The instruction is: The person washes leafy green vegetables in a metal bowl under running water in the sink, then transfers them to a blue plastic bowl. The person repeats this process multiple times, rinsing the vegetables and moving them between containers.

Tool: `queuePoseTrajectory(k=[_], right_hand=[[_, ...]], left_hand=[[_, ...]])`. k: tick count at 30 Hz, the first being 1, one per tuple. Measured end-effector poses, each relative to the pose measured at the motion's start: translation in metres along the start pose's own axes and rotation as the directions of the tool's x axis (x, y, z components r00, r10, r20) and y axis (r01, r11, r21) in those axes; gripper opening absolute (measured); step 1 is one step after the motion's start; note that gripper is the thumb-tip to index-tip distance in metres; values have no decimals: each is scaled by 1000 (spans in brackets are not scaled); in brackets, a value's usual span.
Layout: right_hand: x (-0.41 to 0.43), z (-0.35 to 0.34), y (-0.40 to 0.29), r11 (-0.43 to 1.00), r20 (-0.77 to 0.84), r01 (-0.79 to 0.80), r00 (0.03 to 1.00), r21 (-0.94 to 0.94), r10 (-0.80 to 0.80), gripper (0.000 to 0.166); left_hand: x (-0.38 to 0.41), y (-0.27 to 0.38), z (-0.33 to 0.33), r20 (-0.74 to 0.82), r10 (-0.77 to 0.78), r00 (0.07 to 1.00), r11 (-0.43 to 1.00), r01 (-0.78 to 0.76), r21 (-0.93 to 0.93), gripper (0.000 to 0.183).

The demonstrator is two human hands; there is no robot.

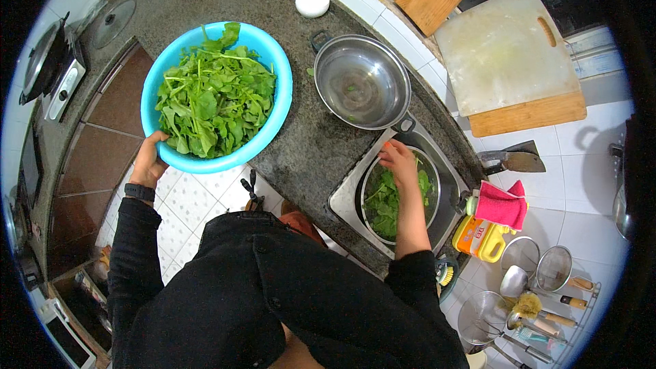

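Note:
My left hand (148,160) grips the near-left rim of a light-blue plastic basin (281,113), thumb over the edge. The basin is heaped with leafy greens (215,97) and overhangs the counter's front edge. Over a metal bowl (437,184) in the stainless-steel sink (348,197) hovers my right hand (400,161), its fingers curled near the bowl's far rim. Whether those fingers hold anything is hard to make out. More leafy greens (382,200) lie inside that bowl, partly hidden by my forearm. Behind the sink stands a two-handled steel pan (359,77) with a few leaf scraps in it.
A white rounded object (312,2) sits on the stone counter (297,148) near the tiled wall. Cutting boards (507,56) lean at the right, beside a knife block (433,0). A yellow bottle (482,238) and pink cloth (502,205) adjoin the sink. Strainers (482,318) hang at lower right.

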State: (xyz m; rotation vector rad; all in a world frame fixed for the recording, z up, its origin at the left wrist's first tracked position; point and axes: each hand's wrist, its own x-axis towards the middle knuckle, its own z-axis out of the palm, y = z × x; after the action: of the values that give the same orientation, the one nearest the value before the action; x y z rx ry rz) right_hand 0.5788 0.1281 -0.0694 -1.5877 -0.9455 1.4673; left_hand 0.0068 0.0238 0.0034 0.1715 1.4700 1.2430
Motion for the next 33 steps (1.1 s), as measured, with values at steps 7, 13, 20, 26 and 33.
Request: queuePoseTrajectory(k=[7, 13, 20, 26, 33], right_hand=[[52, 84, -3, 828, 50, -228, 970, 513, 236, 32], [23, 78, 6, 859, -172, 64, 985, 509, 29, 26], [-32, 17, 17, 872, -191, 78, 981, 483, 18, 24], [-95, 12, 55, 758, -137, -23, 980, 651, 147, 20], [-155, 5, 95, 342, 161, -221, 967, 913, 197, 35]], left_hand=[[0, 0, 1, 73, 19, 997, 999, -15, -47, 42], [-2, -1, 0, 91, 11, 996, 999, -8, -35, 42], [0, -1, -3, 85, -15, 996, 999, 18, -37, 41], [5, 0, -6, 154, -7, 988, 995, 22, -95, 43], [-10, -4, 7, 155, 112, 982, 986, -91, -136, 36]])
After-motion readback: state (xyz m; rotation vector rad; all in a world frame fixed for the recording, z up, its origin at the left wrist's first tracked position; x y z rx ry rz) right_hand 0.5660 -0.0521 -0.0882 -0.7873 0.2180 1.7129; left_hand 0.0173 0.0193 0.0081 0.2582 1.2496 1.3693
